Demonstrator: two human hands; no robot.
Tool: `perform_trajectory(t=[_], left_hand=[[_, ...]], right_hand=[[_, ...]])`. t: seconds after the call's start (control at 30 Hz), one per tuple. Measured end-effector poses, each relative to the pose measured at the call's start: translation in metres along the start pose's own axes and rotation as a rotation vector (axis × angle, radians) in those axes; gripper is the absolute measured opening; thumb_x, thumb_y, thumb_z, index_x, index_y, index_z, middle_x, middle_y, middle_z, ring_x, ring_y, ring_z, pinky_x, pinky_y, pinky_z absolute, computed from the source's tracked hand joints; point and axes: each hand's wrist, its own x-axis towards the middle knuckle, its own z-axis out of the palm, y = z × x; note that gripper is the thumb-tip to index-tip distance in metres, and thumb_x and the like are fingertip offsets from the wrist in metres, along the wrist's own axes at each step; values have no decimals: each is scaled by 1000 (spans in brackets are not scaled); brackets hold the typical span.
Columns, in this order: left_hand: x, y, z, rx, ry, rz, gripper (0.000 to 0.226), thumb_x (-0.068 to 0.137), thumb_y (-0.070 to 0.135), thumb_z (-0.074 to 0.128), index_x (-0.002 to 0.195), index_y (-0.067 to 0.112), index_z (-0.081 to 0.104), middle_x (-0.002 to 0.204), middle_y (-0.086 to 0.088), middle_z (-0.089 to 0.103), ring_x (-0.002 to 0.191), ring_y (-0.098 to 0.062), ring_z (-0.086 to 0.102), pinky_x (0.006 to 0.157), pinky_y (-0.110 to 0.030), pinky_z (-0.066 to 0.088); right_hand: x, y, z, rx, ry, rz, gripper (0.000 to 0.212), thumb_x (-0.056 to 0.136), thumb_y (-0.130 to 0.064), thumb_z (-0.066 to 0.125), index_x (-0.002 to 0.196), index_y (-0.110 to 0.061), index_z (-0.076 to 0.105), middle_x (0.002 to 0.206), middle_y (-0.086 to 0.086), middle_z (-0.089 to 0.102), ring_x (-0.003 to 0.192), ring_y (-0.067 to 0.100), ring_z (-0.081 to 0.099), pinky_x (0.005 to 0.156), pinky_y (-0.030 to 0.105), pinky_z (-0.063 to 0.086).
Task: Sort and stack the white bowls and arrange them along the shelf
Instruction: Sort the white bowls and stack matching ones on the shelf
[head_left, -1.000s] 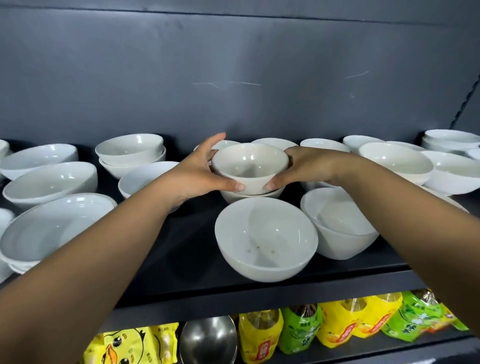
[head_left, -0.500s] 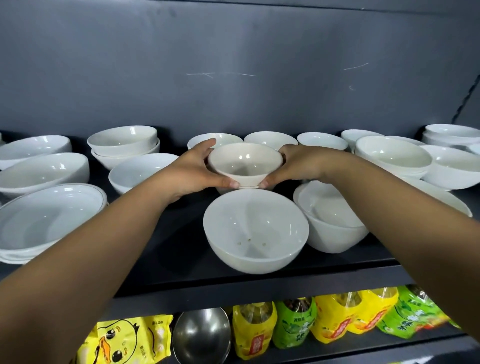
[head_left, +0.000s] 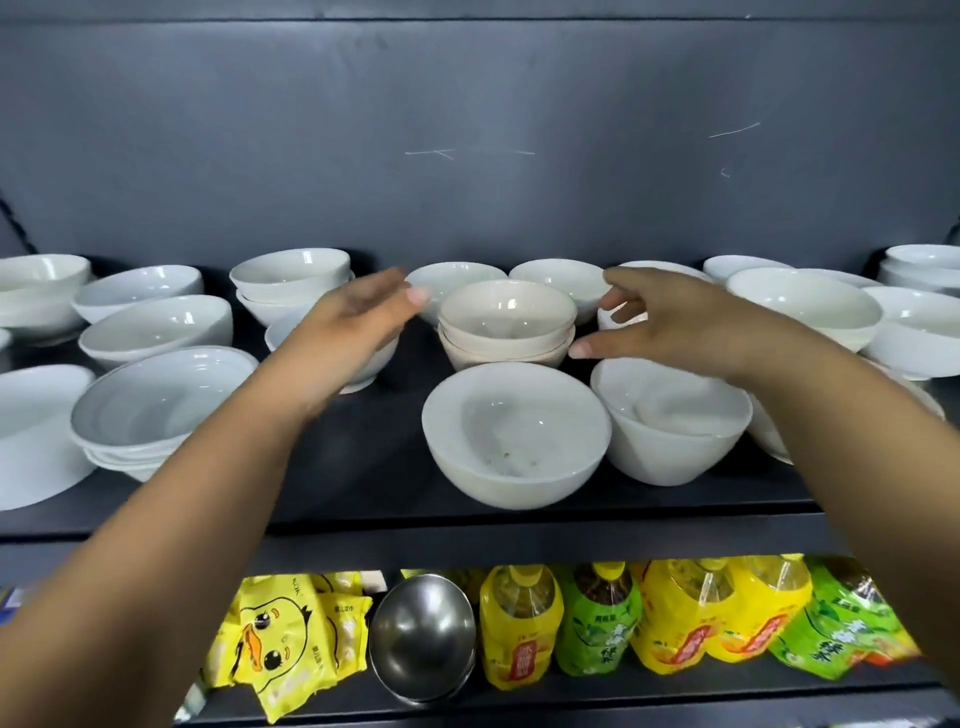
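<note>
A small stack of cream-white bowls (head_left: 508, 327) stands in the middle of the dark shelf (head_left: 363, 467). My left hand (head_left: 353, 322) hovers just left of the stack, fingers straight, touching nothing. My right hand (head_left: 670, 322) hovers just right of it, thumb and fingers spread apart, holding nothing. A large white bowl (head_left: 514, 436) sits in front of the stack, another large bowl (head_left: 670, 421) to its right. Several white bowls line the back wall, among them a two-bowl stack (head_left: 293, 280).
Wide bowls and stacks (head_left: 150, 410) fill the shelf's left side; more bowls (head_left: 805, 301) crowd the right. Bare shelf lies between the left stacks and the front bowl. On the shelf below are a steel bowl (head_left: 423, 634), yellow and green bottles (head_left: 519, 623) and duck-print packets (head_left: 275, 649).
Both hands have let go of the small bowl, which now rests on the stack. The hands have drawn apart to either side and opened.
</note>
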Motion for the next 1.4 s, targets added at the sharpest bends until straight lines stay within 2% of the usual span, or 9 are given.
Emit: perform_trajectory(t=[0.1, 0.2, 0.3, 0.53, 0.87, 1.03, 1.1, 1.23, 1.4], left_hand=[[-38, -8, 8, -89, 50, -42, 75, 55, 54, 70, 123, 25, 57, 127, 4, 58, 115, -7, 53, 109, -32, 34], [-68, -19, 27, 42, -61, -79, 103, 55, 42, 79, 143, 22, 29, 143, 5, 40, 125, -3, 40, 104, -22, 32], [-77, -28, 40, 165, -119, -73, 123, 49, 52, 83, 147, 22, 14, 140, 14, 33, 127, 3, 32, 103, -14, 26], [-77, -32, 46, 98, -50, 5, 82, 45, 45, 78, 120, 27, 51, 116, 7, 64, 109, -7, 59, 94, -26, 46], [-87, -25, 13, 20, 45, 55, 83, 40, 43, 78, 116, 21, 56, 108, 8, 67, 99, -1, 63, 79, -14, 49], [-72, 27, -45, 104, 28, 160, 53, 50, 30, 85, 95, 26, 58, 78, 24, 70, 79, 10, 64, 62, -5, 45], [-56, 47, -75, 184, -12, 140, 47, 58, 38, 84, 97, 23, 62, 86, 15, 72, 86, 0, 66, 67, -10, 49], [-24, 62, -125, 264, -51, 95, 54, 48, 54, 75, 88, 20, 65, 102, -14, 65, 96, -26, 62, 101, -49, 42], [15, 46, -155, 454, -101, 27, 62, 44, 55, 83, 93, 21, 65, 99, -5, 71, 92, -16, 64, 87, -37, 51]], right_hand=[[-39, -3, 17, 16, 114, -63, 44, 71, -35, 73, 102, -15, 51, 104, -5, 53, 99, 12, 49, 96, 35, 43], [-78, -3, 38, 27, 166, -57, 75, 71, -38, 72, 135, -15, 40, 127, -1, 51, 112, 11, 49, 96, 24, 37], [-100, 8, 61, 50, 116, -72, 80, 71, -37, 73, 139, -17, 36, 134, -2, 49, 121, 11, 45, 89, 11, 28], [-85, 21, 90, 254, 102, -84, 76, 74, -30, 74, 138, -20, 35, 137, -3, 46, 127, 14, 42, 108, 35, 36], [-71, -6, 105, 532, 157, -118, 55, 67, -26, 78, 116, -19, 57, 114, -2, 65, 109, 12, 60, 98, 40, 47], [-39, -72, 78, 533, 188, -234, 53, 70, -26, 76, 119, -21, 57, 117, -9, 63, 109, 3, 58, 98, 26, 45], [-20, -99, 70, 557, 184, -270, 45, 72, -19, 75, 114, -17, 59, 112, -7, 65, 103, 2, 60, 94, 22, 47], [19, -134, 69, 615, 172, -289, 36, 77, -8, 71, 112, -8, 61, 105, -3, 67, 90, 3, 63, 85, 16, 49], [62, -141, 96, 612, 147, -220, 40, 77, -6, 70, 115, -9, 60, 111, 0, 66, 101, 11, 63, 86, 21, 50]])
